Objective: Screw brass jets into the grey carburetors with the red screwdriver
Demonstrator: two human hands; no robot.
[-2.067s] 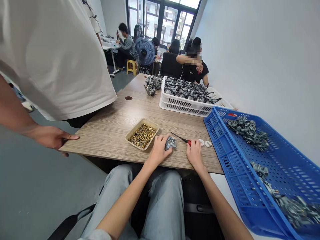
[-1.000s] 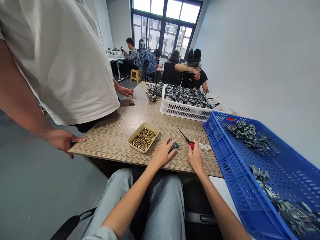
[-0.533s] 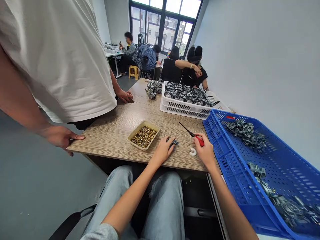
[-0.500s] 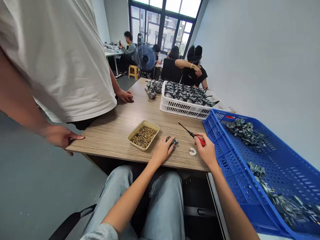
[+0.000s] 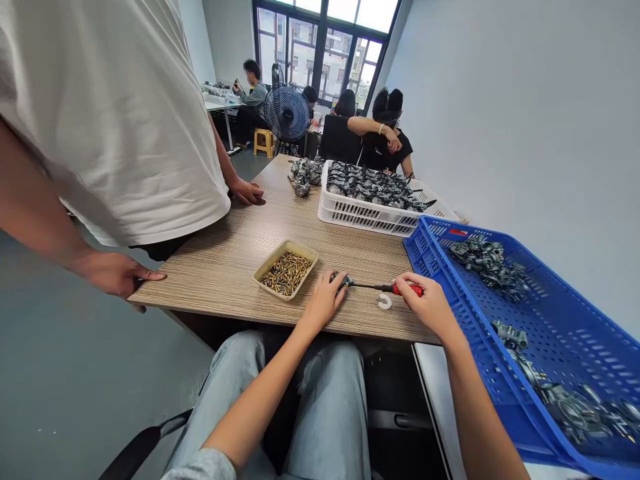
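Observation:
My left hand (image 5: 325, 295) is closed over a small grey metal part (image 5: 346, 282) on the table, covering most of it. In my right hand (image 5: 425, 300) is a screwdriver (image 5: 407, 288) with a red and black handle. Its dark shaft lies nearly level and points left, the tip meeting the metal part. Just below the shaft, a white C-shaped piece (image 5: 385, 302) rests on the wood. To the left of my left hand stands a shallow tub (image 5: 261, 272) full of small brass pieces (image 5: 287, 272).
A blue crate (image 5: 453, 333) with metal parts stands at the right. Farther back are a white crate (image 5: 370, 215) of similar parts and a loose pile (image 5: 306, 175). A person in a white shirt (image 5: 130, 133) leans on the table's left side. Others sit behind, near a fan (image 5: 287, 115).
My right hand has swung the screwdriver from pointing up and left to nearly level, bringing its tip to the metal part. My left hand has stayed on the part.

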